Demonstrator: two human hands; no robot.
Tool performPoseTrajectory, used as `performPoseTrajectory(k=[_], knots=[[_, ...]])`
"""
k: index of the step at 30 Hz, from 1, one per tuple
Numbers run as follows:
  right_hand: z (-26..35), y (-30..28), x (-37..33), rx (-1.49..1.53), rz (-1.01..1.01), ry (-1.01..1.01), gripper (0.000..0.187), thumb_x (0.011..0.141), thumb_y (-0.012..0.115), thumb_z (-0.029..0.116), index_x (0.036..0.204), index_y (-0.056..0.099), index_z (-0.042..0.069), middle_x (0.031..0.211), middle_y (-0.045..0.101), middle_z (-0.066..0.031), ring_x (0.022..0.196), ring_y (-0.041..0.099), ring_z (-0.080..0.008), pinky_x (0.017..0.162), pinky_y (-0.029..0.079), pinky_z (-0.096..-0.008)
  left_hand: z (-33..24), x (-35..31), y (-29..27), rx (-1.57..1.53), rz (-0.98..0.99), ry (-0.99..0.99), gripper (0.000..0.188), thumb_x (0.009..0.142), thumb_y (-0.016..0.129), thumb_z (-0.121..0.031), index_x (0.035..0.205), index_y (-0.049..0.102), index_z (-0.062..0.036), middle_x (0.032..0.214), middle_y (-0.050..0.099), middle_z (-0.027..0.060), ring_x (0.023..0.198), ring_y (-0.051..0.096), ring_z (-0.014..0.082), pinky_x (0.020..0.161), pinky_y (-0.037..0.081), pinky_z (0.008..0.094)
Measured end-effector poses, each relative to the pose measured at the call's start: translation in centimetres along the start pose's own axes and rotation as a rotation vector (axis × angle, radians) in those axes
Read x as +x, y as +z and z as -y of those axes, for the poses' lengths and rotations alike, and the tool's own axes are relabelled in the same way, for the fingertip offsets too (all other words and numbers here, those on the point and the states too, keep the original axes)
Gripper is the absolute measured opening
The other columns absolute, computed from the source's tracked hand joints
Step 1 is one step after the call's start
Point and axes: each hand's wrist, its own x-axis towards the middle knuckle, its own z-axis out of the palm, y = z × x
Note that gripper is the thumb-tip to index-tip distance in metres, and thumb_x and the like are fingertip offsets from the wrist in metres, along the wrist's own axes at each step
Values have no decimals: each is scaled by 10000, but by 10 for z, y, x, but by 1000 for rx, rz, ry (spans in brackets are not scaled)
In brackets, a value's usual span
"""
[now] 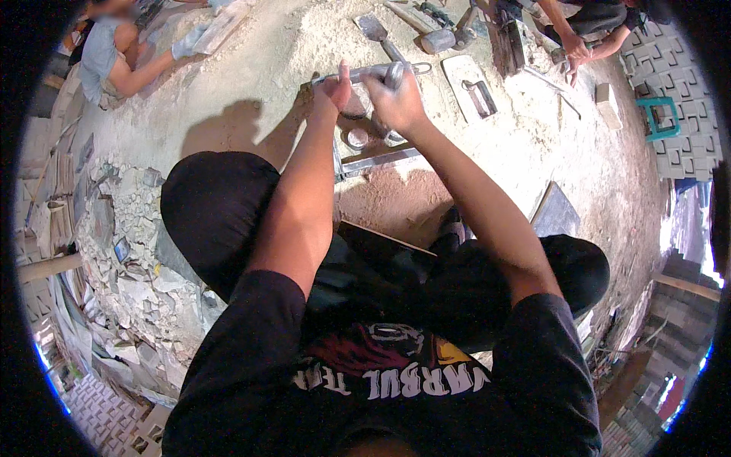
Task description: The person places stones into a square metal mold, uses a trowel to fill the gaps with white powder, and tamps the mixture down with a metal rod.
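Note:
A metal frame (378,158) lies on the dusty ground in front of my knees. Inside it are rounded, dust-coated pieces, one a small pale disc (356,138). My left hand (330,94) is closed at the frame's far left corner, thumb pointing up and fingers mostly hidden. Over the far side, my right hand (399,103) is closed around a grey rounded tool (394,74), slightly blurred. A metal bar with an oval loop (422,68) at its right end runs along the far edge, close to both hands.
A pale board with a handle (478,97), a trowel (371,28) and a mallet (438,41) lie beyond my hands. Broken rubble (145,263) covers the left side. Two people work at the far left and far right. A teal stool (659,119) stands right.

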Motion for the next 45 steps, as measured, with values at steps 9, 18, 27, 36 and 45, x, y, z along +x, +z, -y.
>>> performPoseTrajectory(k=[9,18,27,36,45], knots=[[-25,-35,-25,-79,251,-125,283,867,568,250,880,658,-18,656,544,-30,607,485,-121,582,412,-279,-24,-17,4,-150,-213,-126,799,903,254,-636,1083,637,42,1106,600,313,1089,567,427,982,416,463],[-67,-47,-28,511,13,201,281,893,493,250,658,494,96,585,388,34,533,338,-106,508,286,-269,-14,-11,13,33,-148,-207,640,935,268,-473,1129,629,20,1186,575,292,1129,541,431,995,392,507],[-19,0,-33,397,-272,126,266,930,484,136,681,529,52,589,446,28,510,375,-66,460,252,-250,17,-18,28,115,-261,136,586,965,304,-495,1027,669,-42,1008,654,232,1020,603,377,935,412,503],[-33,-3,-26,187,-114,-60,280,891,506,143,633,502,36,585,468,-4,538,417,-102,502,326,-286,15,-15,6,-201,20,26,710,924,216,-625,1155,648,-111,1214,591,208,1173,520,399,1026,367,486],[-57,-9,-59,292,41,-26,208,842,512,137,660,498,37,641,508,-19,570,453,-111,512,357,-294,-13,-23,15,-285,29,-122,754,899,236,-660,1195,632,-90,1300,533,219,1237,466,408,1060,339,436]])
